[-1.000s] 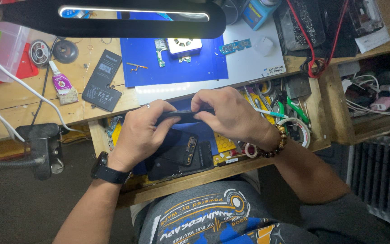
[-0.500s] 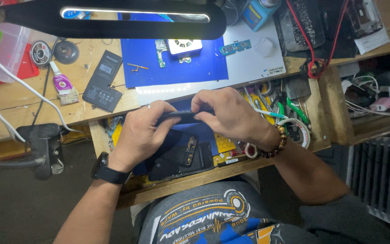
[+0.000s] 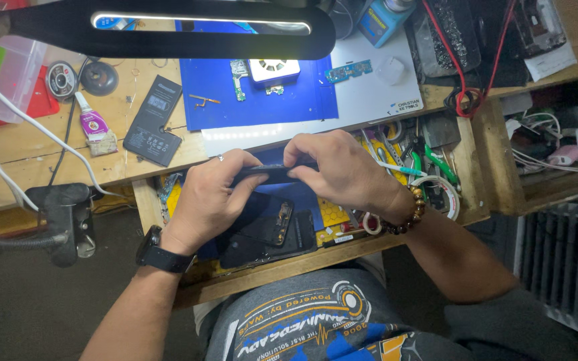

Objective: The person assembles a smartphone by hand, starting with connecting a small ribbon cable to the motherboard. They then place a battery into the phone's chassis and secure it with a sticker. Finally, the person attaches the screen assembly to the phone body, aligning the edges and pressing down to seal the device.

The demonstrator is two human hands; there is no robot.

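Since the earlier frames nothing of note has shifted: both hands remain closed on the same dark phone, in the same place above the open drawer.

Head view. The left hand (image 3: 212,197) holds the phone (image 3: 270,174) at its left end, thumb on the near edge and fingers curled over the far side, pinching it. The right hand (image 3: 339,167) grips the right end, fingers pressed together along the top edge and thumb underneath. The phone is held edge-on, roughly level, between the two hands, just above the drawer (image 3: 464,175) and clear of its contents. A black watch (image 3: 162,253) sits on the left wrist; a bead bracelet (image 3: 409,210) on the right.

Directly below the phone, inside the drawer, lies a dark rear housing (image 3: 269,224) on blue material. To the right in the drawer: a tape roll (image 3: 444,194) and green-handled pliers (image 3: 437,160).

On the bench beyond the drawer, a blue mat (image 3: 262,100) carries small circuit boards (image 3: 347,70). Left of the mat lies a black battery (image 3: 153,120), with a glue tube (image 3: 93,126) further left. A black lamp bar (image 3: 168,30) spans the top of the view. A black clamp (image 3: 68,217) grips the bench edge at left.
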